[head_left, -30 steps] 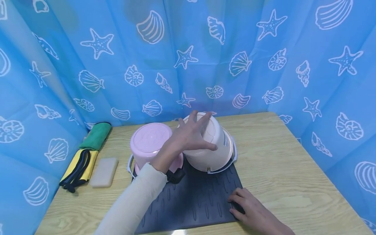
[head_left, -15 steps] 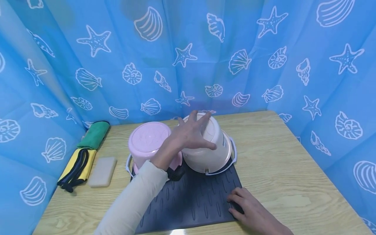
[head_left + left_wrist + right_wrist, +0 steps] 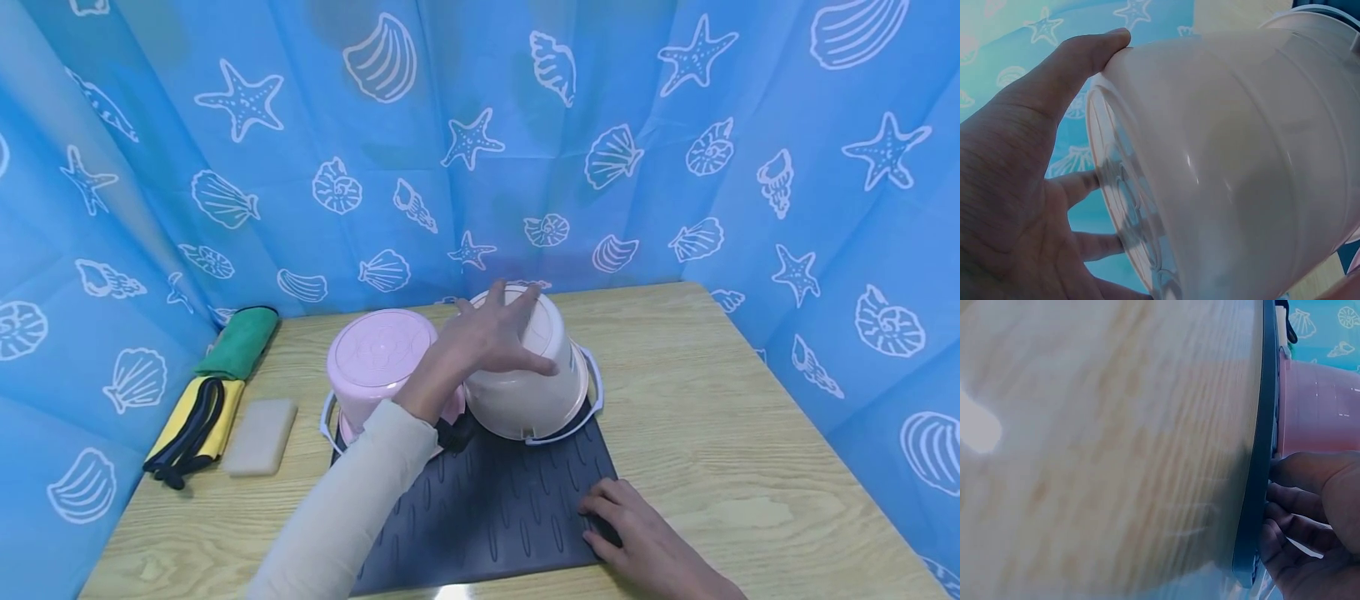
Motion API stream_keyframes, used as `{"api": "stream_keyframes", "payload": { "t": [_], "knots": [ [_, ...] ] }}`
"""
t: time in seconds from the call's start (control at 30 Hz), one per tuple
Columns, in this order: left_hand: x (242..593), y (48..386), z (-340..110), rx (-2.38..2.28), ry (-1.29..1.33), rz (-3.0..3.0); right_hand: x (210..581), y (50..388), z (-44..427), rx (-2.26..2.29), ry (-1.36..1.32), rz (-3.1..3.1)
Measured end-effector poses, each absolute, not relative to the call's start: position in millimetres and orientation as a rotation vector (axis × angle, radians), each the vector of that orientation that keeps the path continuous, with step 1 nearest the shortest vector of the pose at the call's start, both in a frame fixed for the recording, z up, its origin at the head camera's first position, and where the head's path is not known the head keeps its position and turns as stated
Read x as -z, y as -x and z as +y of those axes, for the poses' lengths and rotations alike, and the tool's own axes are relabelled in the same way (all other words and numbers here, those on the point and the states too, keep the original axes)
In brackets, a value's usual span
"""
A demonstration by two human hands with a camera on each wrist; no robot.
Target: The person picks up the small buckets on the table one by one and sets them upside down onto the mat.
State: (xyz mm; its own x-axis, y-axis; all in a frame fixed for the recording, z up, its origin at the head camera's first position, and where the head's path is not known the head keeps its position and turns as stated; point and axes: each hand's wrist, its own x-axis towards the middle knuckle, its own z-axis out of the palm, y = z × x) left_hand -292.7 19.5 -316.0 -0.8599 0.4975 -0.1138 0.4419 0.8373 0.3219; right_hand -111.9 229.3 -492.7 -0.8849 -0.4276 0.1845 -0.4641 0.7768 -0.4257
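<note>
An upside-down cream bucket (image 3: 517,408) with a pale handle stands at the back of a black ribbed mat (image 3: 480,533). My left hand (image 3: 491,337) rests on its base, fingers spread; in the left wrist view the thumb lies by the base edge and the fingertips touch the base (image 3: 1141,212). Left of it stands an upside-down pink bucket (image 3: 375,358), partly hidden by my left forearm. My right hand (image 3: 626,529) rests at the mat's front right corner, hiding it. In the right wrist view its fingertips touch the mat's top near the edge.
At the left of the wooden table (image 3: 727,442) lie a rolled green cloth (image 3: 238,342), a yellow cloth with black trim (image 3: 183,425) and a pale sponge (image 3: 260,437). A blue curtain with white shells (image 3: 465,142) hangs around the table's back and sides.
The left hand has shifted very slightly on the cream bucket, whose base has moved a little rightward and stands slightly straighter. The right hand stays in place; the view has shifted slightly.
</note>
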Motion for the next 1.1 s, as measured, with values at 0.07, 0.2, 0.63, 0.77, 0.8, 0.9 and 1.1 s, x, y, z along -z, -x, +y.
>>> {"api": "stream_keyframes", "payload": {
  "t": [0.07,0.2,0.63,0.77,0.8,0.9,1.1],
  "knots": [
    [317,294,22,-0.408,-0.720,2.827,493,112,230,-0.727,-0.716,-2.904],
    [319,295,28,-0.367,-0.696,2.823,493,112,230,-0.726,-0.707,-2.920],
    [319,302,45,-0.251,-0.617,2.794,495,111,231,-0.731,-0.709,-2.906],
    [321,305,48,-0.229,-0.602,2.789,494,111,230,-0.735,-0.702,-2.916],
    [322,306,49,-0.221,-0.600,2.789,493,112,229,-0.736,-0.698,-2.924],
    [324,308,52,-0.205,-0.595,2.786,491,112,228,-0.738,-0.688,-2.940],
    [327,310,56,-0.186,-0.598,2.793,490,113,228,-0.732,-0.691,-2.947]
  ]
}}
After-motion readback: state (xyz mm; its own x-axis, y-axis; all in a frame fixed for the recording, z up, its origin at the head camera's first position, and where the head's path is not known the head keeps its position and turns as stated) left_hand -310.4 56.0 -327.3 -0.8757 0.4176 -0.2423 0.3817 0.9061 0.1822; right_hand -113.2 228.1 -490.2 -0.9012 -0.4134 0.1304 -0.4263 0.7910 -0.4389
